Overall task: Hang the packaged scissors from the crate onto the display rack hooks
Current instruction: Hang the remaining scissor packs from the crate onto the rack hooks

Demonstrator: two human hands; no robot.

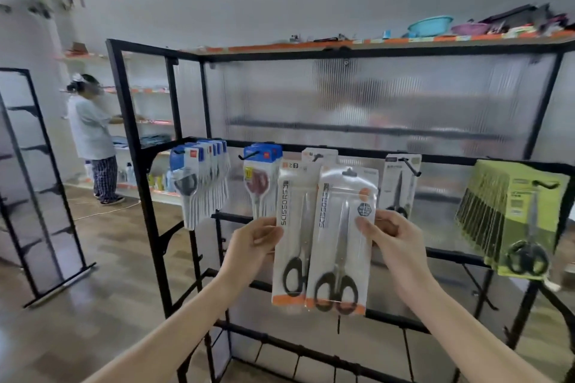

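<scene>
- While both arms are raised before the display rack (149,196), each hand holds one flat, glossy white scissors pack with an orange band along its bottom edge.
- Left hand (255,239): thumb and curled fingers pinch the left edge of the rear scissors pack (291,227), which carries vertical "SCISSORS" lettering and black loop handles low down.
- Right hand (390,235): thumb on the face and fingers behind, gripping the right edge of the front scissors pack (340,239); this pack overlaps the rear one's right side.
- Both packs are upright and mid-rack; their tops reach up to a hook (317,156) holding a white card. Whether either hang-hole is on a hook cannot be told.
- Rack: thin black metal tubing, backed by ribbed translucent panels (357,102) that blur whatever is behind.
- Already hanging: thick stack of blue-topped packs (202,177) at left, a smaller blue stack (261,177), a single clear pack (399,183), and a deep stack of green packs (516,214) at right.
- Orange-edged top shelf (373,42) bears plastic basins (431,25).
- Floor (93,274): glossy wood-look boards.
- A second black frame (40,196) stands at left; another person (91,137) stands at distant shelves.
- Lower rack bars lie bare beneath the hands.
</scene>
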